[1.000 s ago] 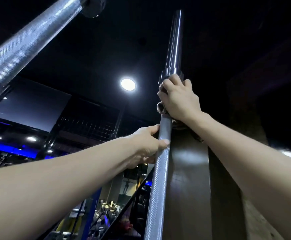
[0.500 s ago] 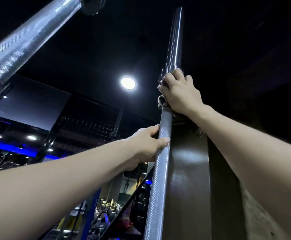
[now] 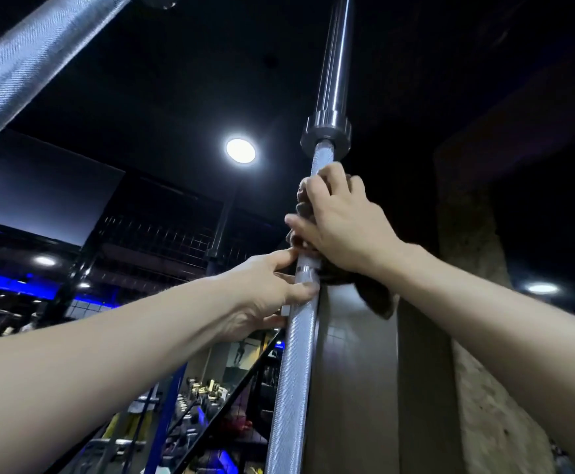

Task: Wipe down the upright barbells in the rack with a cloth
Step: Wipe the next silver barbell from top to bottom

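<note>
An upright steel barbell (image 3: 294, 371) rises through the middle of the view, its knurled shaft ending in a collar and smooth sleeve (image 3: 327, 128) overhead. My right hand (image 3: 341, 224) grips a dark brown cloth (image 3: 375, 295) wrapped round the shaft a little below the collar; a tail of cloth hangs under my wrist. Just beneath it, my left hand (image 3: 265, 292) holds the shaft, thumb and fingers curled round it. A second barbell (image 3: 22, 66) slants across the upper left corner.
A dark brown pillar (image 3: 358, 388) stands right behind the shaft, with a rough stone wall (image 3: 484, 388) to its right. A round ceiling lamp (image 3: 240, 150) glows overhead. Black wire racking and gym gear (image 3: 204, 395) fill the lower left.
My right hand has slid the cloth down the shaft from the collar, baring the collar and a short stretch of knurling. The left hand has stayed on the shaft just below it.
</note>
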`<state>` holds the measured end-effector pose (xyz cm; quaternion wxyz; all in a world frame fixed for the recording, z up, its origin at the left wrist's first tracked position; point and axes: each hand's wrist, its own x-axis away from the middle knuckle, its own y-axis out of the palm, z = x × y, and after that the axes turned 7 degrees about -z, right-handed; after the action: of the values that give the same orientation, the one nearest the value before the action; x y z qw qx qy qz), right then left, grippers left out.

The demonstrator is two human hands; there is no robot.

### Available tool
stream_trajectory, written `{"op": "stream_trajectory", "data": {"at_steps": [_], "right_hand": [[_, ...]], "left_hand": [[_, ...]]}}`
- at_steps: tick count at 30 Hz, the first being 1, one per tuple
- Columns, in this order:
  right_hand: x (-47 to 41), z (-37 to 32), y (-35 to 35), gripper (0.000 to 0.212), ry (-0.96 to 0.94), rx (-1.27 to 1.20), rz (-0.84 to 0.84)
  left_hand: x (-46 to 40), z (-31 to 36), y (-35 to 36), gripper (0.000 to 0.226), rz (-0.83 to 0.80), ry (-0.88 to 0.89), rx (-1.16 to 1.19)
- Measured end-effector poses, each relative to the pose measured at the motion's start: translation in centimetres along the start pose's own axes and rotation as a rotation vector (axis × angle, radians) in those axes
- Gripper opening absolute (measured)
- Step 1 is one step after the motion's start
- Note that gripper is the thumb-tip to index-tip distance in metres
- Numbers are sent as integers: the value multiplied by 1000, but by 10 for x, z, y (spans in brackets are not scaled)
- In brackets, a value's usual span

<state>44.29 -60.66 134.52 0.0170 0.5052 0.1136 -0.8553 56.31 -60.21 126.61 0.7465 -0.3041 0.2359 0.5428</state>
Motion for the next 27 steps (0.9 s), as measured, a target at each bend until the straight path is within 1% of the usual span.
{"op": "stream_trajectory", "data": {"at_steps": [3,6,9,10,12,13,15,17,19,21,22,25,27], "right_hand": [[-53,15,-11,44,85,62,7],[-83,24,-8,41,154,26,61],[-65,8,3,44,175,-35,93],[-53,0,6,44,152,-17,104],[-24,-13,16,41,45,80,142],[-12,-18,18,40,0,107,144],[-8,-14,12,38,-31,119,113],[-33,-1,2,36,-12,182,84],[-63,12,-6,36,89,174,55],[-82,19,-3,36,184,159,71],[-82,18,1,37,197,159,90],[-56,5,8,41,206,74,99],[-25,-8,19,40,106,141,128]], "left_hand": [[0,0,2,53,19,2,21],[-1,0,0,53,42,21,11],[0,-1,-2,57,69,-5,10],[1,0,-3,58,70,-5,9],[3,1,-4,53,71,2,13],[5,2,-3,51,76,2,15],[5,2,1,51,79,11,17],[3,1,5,54,88,19,19],[1,-1,8,55,88,19,-12],[-3,-2,8,55,77,32,-57],[-4,-3,8,55,78,29,-57],[-6,-5,8,57,72,10,-54],[-7,-6,6,55,81,8,-58]]}}
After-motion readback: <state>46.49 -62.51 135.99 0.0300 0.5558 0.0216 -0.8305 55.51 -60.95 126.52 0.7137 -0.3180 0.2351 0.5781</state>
